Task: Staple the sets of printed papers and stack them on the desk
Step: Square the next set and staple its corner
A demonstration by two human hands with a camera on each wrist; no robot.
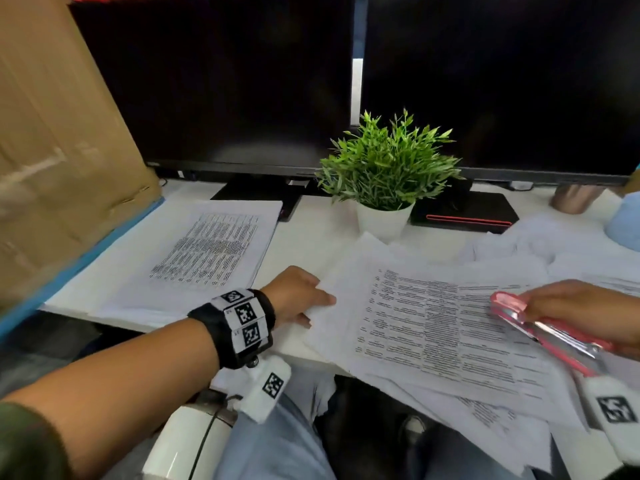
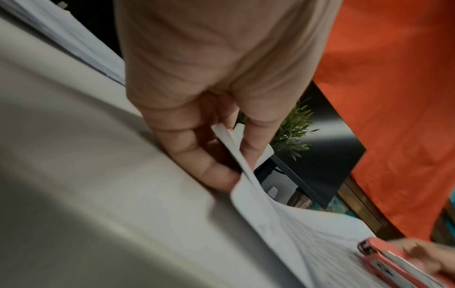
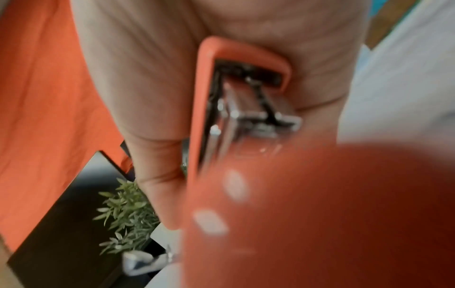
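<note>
— What lies at the left?
— A neat stack of printed pages (image 1: 194, 251) on the white surface (image 1: 311, 237).
— And the left hand (image 1: 298, 296)?
— It pinches the left corner of a loose set of printed sheets (image 1: 433, 323), lifting it slightly.
— Farther right?
— The right hand (image 1: 585, 310) grips a pink stapler (image 1: 540, 327) above that set's right side.
</note>
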